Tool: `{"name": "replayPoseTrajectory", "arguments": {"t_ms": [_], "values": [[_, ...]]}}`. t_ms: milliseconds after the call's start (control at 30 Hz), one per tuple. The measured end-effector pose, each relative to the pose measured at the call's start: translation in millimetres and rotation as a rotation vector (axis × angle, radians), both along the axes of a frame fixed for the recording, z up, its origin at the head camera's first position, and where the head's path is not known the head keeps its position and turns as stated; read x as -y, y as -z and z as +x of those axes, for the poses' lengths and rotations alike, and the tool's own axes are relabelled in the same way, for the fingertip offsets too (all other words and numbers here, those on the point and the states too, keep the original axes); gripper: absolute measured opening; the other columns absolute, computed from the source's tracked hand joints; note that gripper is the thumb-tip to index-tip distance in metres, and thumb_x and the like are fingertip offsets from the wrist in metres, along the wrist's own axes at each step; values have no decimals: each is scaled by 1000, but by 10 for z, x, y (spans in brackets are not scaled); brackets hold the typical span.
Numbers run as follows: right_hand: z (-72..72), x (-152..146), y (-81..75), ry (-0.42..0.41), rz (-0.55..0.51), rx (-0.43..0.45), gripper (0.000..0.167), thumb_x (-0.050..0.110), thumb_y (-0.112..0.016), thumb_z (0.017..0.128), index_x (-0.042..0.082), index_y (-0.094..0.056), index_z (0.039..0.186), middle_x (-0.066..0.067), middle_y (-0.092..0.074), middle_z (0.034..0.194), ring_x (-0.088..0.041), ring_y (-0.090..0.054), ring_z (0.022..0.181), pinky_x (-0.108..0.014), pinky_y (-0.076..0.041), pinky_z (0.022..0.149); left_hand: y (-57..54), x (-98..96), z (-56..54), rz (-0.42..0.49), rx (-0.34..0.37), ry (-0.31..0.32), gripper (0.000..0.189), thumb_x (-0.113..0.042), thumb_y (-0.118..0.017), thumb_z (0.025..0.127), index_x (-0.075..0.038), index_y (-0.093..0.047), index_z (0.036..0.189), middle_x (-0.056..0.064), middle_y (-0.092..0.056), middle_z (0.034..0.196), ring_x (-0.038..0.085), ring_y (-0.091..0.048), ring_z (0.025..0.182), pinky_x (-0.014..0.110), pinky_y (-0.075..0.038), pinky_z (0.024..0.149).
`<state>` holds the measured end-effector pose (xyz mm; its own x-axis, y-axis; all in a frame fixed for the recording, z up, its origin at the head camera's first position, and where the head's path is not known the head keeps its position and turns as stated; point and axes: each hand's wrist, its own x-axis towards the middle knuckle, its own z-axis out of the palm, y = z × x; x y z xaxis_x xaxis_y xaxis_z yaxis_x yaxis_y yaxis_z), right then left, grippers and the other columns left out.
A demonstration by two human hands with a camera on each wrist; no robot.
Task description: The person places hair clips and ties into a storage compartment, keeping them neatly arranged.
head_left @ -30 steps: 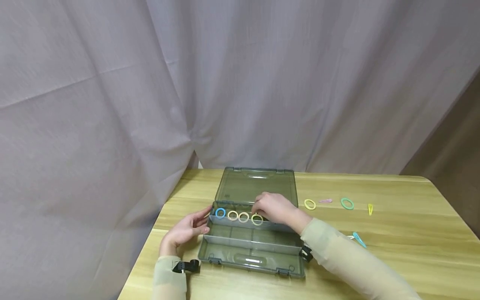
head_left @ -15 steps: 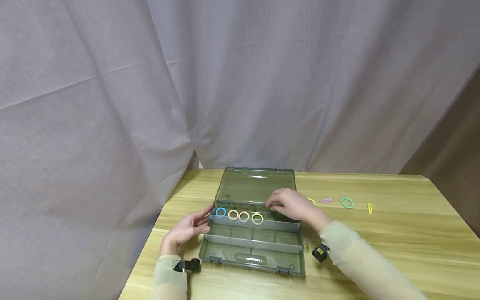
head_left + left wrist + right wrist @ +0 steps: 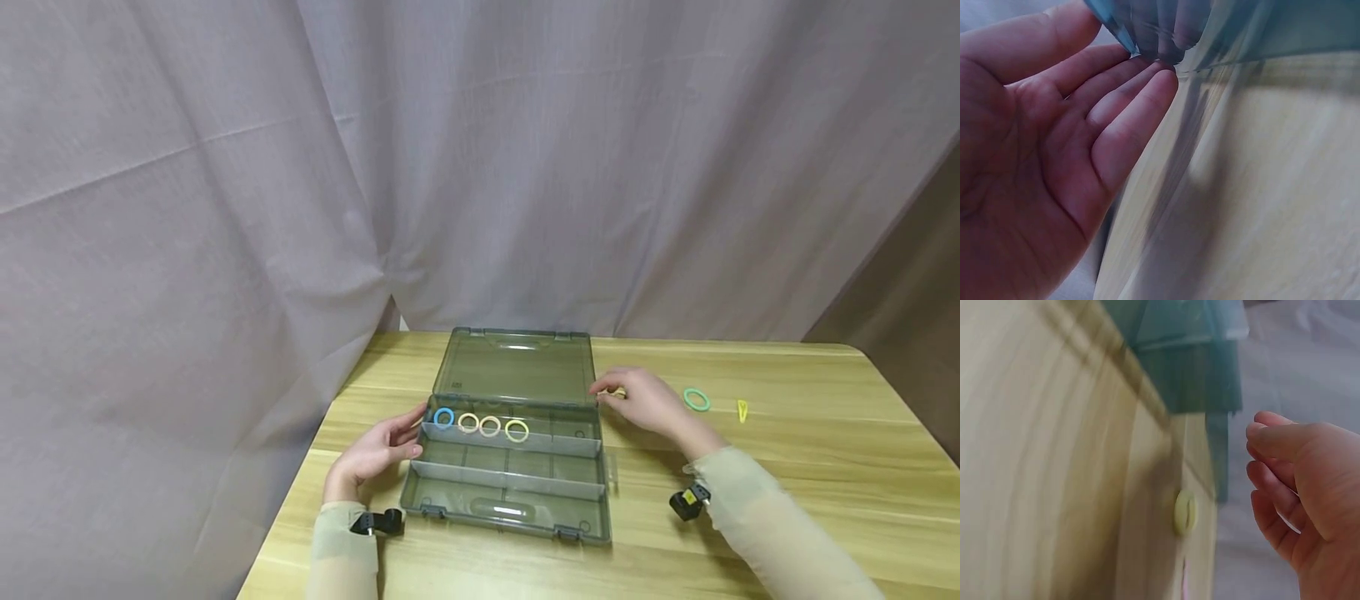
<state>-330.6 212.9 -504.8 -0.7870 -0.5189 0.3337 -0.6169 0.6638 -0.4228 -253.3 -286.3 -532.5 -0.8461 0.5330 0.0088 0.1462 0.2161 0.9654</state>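
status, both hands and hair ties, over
Left hand touches organizer box's left side. Right hand empty, beside box. Four hair ties in back row; yellow one, green one on table. No obstruction seen.

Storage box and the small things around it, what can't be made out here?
Head view: the right hand hides most of the yellow ring outside the box.
Right wrist view: the pink item is a blurred sliver cut by the bottom edge; its shape is unclear.
Left wrist view: the top edge cuts off most of the box.
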Motion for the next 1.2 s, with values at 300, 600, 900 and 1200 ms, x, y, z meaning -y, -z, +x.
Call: {"name": "replayPoseTrajectory", "arguments": {"t_ms": [300,600,900,1200], "values": [[102,-513,107,92,-21,18,16,5,-77,96,10,-82,111,-9,-78,111,-30,-73,97,-54,-62,85,-12,-8,8,-12,1,-10,75,8,-60,104,8,-18,167,25,-15,174,49,-26,155,44,-30,125],[302,-1167,227,205,48,-4,15,7,-79,96,8,-82,110,-16,-78,112,-39,-74,98,-62,-61,85,7,-5,-3,-18,-3,-3,76,5,-62,104,7,-19,167,25,-17,174,48,-27,155,45,-29,125],[276,-1500,236,285,62,-25,21,7,-79,94,3,-80,115,-20,-78,106,-39,-73,91,-64,-59,79,-44,5,-14,-1,11,-8,76,6,-62,104,7,-19,167,24,-16,174,47,-26,156,45,-29,125],[193,-1557,202,305,53,75,27,14,-76,100,0,-76,123,-22,-77,110,-45,-72,98,-68,-56,86,-22,6,15,-2,11,-9,76,7,-62,104,7,-19,167,24,-16,174,47,-25,156,38,-33,124]]}}
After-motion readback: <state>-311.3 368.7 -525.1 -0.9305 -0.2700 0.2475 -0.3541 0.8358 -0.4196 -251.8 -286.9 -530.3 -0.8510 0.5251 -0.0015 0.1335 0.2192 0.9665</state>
